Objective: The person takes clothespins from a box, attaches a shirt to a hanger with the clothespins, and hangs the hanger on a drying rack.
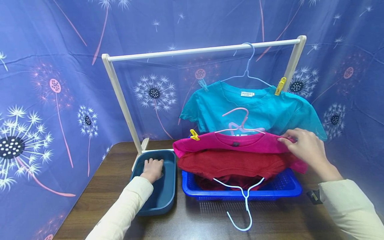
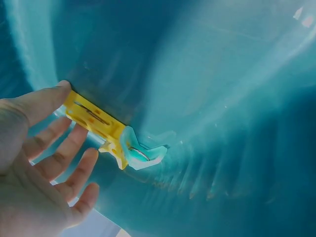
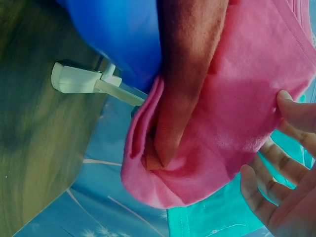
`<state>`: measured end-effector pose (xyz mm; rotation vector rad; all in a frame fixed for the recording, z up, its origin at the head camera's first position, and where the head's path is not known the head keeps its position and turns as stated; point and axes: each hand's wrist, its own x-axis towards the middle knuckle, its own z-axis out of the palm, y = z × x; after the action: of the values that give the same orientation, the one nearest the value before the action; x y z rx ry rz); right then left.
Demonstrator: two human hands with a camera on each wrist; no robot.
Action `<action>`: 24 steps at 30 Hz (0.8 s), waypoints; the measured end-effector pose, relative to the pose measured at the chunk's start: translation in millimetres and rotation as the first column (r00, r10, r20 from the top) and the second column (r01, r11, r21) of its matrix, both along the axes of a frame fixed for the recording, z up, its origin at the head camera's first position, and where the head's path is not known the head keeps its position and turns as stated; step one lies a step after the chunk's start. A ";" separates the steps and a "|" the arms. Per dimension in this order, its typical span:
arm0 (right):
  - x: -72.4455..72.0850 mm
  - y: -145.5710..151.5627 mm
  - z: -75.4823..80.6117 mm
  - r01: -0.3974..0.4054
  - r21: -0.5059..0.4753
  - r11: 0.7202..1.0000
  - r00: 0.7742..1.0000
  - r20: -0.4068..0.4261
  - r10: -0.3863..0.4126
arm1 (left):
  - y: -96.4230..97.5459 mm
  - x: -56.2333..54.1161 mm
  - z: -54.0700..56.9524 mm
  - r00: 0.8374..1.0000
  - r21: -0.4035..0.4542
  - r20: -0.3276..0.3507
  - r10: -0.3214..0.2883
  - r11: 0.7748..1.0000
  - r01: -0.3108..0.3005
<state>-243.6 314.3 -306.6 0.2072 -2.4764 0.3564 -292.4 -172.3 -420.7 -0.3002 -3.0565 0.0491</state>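
Left hand (image 1: 152, 170) down in the bin (image 1: 164, 196); thumb and forefinger pinch one end of a yellow clip (image 2: 96, 117), gap no wider than the clip, other fingers loosely bent below. A teal clip (image 2: 140, 150) touches the yellow clip's far end.

Right hand (image 1: 306, 146): thumb and forefinger pinch the pink shirt (image 1: 255, 145) near its right shoulder, gap narrow, remaining fingers spread loosely. Shirt runs left from this grip, a pink hanger (image 1: 241, 127) in its neck, a second yellow clip (image 1: 194, 135) on the far shoulder, to the right of and beyond the left hand.

Nearer than the pink shirt, left of the right grip: red shirt (image 1: 234, 163) over the blue basket (image 1: 204, 193), white hanger (image 1: 246, 198) at its neck, hook towards the person. Behind the right grip, teal shirt (image 1: 210, 106) hangs from the rack (image 1: 192, 51).
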 end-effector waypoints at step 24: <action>-6.4 7.5 -1.3 0.035 -0.034 0.999 0.998 0.062 -0.033 | -1.3 8.2 23.9 0.994 0.012 -0.088 -0.067 0.998 0.068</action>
<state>-250.0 321.8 -308.0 0.1412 -2.5283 0.3972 -284.2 -173.7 -396.8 -0.3891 -2.9566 0.0340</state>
